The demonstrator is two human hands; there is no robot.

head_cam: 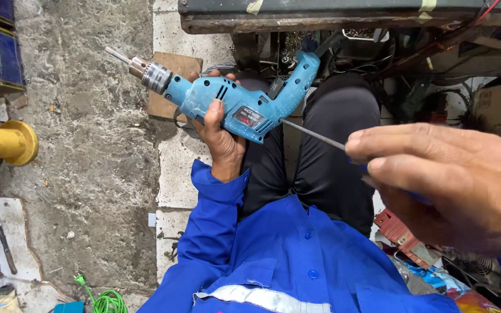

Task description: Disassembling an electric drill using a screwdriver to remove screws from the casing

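Hands busy: left hand (218, 136) wrapped round blue electric drill (236, 98) above lap, chuck aimed up-left over bare concrete floor (94, 150); right hand (447, 179) pinching screwdriver (314, 135), tip touching drill body near handle; workbench edge (320, 22) close ahead

The drill (236, 101) was light blue with a silver chuck and a red-and-black label, the jacket (273, 261) royal blue with a pale grey reflective stripe, the trousers (331, 150) black, the spool (7, 142) yellow, the cable (108, 301) bright green, and the floor (94, 145) mottled grey.
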